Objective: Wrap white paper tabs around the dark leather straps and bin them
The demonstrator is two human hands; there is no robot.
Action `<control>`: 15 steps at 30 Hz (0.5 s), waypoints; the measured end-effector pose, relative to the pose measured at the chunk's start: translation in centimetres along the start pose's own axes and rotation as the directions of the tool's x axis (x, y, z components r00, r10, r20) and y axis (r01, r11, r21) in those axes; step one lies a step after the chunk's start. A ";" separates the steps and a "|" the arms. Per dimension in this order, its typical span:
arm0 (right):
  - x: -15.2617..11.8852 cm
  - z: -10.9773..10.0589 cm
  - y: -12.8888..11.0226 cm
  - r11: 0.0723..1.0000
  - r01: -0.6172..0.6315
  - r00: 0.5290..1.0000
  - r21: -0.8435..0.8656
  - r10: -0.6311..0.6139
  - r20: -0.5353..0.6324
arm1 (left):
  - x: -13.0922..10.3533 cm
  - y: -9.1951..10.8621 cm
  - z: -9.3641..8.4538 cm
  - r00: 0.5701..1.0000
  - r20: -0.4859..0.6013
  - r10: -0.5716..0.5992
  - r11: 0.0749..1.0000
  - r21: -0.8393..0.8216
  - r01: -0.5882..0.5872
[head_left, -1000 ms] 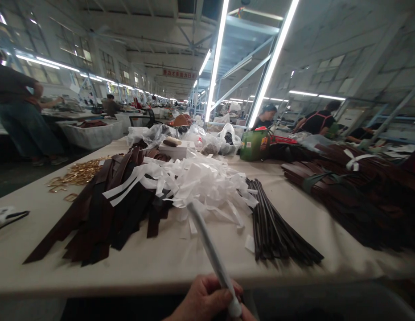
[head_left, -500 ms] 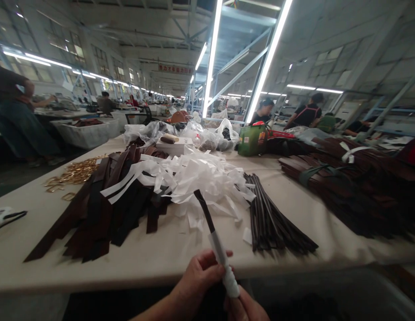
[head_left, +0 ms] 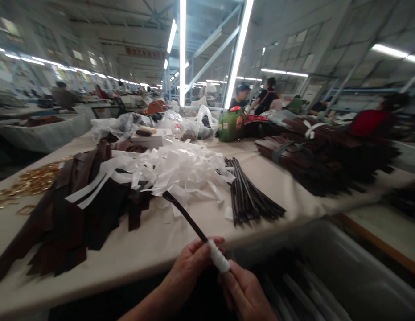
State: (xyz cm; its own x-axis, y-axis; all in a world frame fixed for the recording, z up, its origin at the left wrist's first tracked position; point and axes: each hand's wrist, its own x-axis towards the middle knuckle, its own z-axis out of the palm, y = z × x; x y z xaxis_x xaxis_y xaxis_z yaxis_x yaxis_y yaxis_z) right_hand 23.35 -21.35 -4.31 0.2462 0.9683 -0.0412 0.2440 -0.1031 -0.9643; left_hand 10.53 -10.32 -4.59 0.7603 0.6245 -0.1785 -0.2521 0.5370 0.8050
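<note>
- Both grips closed near the tabletop's front edge: my left hand pinches white wrap, right hand holds dark strap.
- Wrap now bunched; strap's far length bare.

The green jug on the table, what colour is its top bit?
The jug's top is red in the head view.
</note>
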 end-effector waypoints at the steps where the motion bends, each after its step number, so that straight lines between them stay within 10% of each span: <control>1: -0.5 -1.2 -0.4 1.000 0.015 0.995 -0.018 -0.017 -0.097 | -0.3 0.3 -0.4 1.000 0.001 0.007 0.997 0.077 -0.007; 5: -3.3 -8.4 0.0 0.992 -0.089 0.820 -0.083 0.026 -0.572 | -0.2 2.5 -2.8 0.999 -0.041 0.015 0.920 0.392 0.002; 9: -9.0 -14.8 4.9 0.916 -0.338 0.631 -0.214 0.052 -0.774 | 0.1 3.2 -4.7 0.975 -0.195 0.106 0.875 0.485 0.002; 15: -18.8 -15.0 15.1 0.605 -0.671 0.639 -0.428 0.180 -0.748 | -0.1 3.4 -5.2 0.949 -0.251 0.190 0.826 0.563 -0.017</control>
State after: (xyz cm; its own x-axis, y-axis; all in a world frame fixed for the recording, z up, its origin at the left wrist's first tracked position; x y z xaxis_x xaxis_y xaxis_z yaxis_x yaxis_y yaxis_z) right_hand 36.46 -44.49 -14.21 0.9028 0.4301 -0.0037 0.3841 -0.8099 -0.4433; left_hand 6.47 -5.61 -4.82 0.5236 0.8371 -0.1584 0.1160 0.1142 0.9867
